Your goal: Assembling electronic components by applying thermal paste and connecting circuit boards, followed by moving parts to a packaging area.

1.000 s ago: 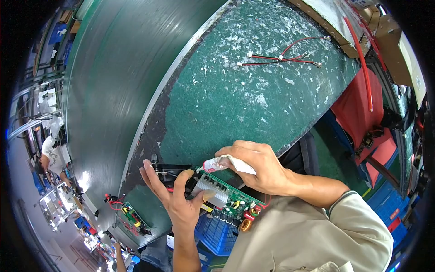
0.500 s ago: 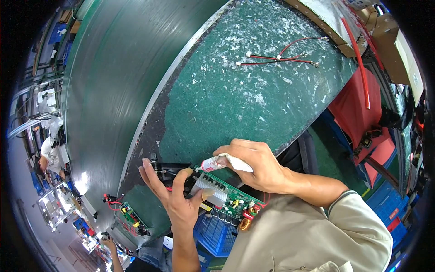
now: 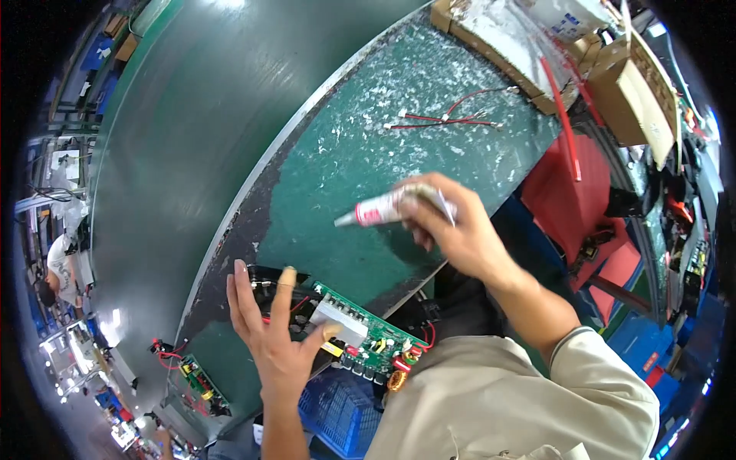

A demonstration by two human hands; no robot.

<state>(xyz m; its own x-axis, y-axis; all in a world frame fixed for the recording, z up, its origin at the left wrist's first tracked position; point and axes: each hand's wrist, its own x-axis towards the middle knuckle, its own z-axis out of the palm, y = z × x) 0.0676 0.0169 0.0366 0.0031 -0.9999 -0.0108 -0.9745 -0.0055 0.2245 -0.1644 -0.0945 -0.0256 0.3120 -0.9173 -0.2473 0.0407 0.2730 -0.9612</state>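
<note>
Above the table, my right hand (image 3: 460, 222) is closed round a white-and-red squeeze tube (image 3: 381, 208), its pointed nozzle aimed left. Below it, a green circuit board (image 3: 383, 337) with a silver heatsink (image 3: 340, 322) lies at the table's near edge. A copper-wound ring coil (image 3: 396, 380) sits at the board's right end. My left hand (image 3: 281, 349) is spread over the board's left end, thumb on the heatsink, other fingers stretched across black parts and cables. Yellowish covers show on the thumb and index fingertips. What lies under the palm is hidden.
Red-and-black wire leads (image 3: 445, 119) lie on the glue-marked table (image 3: 322, 207). A second circuit board (image 3: 205, 383) is at lower left. A blue crate (image 3: 337, 414) stands below the edge, cardboard boxes (image 3: 625, 92) at upper right. A green conveyor belt (image 3: 192, 115) runs alongside.
My right hand has lifted the tube off the board, moving it up and slightly right. My left hand stays at the board's left end. The view has shifted somewhat.
</note>
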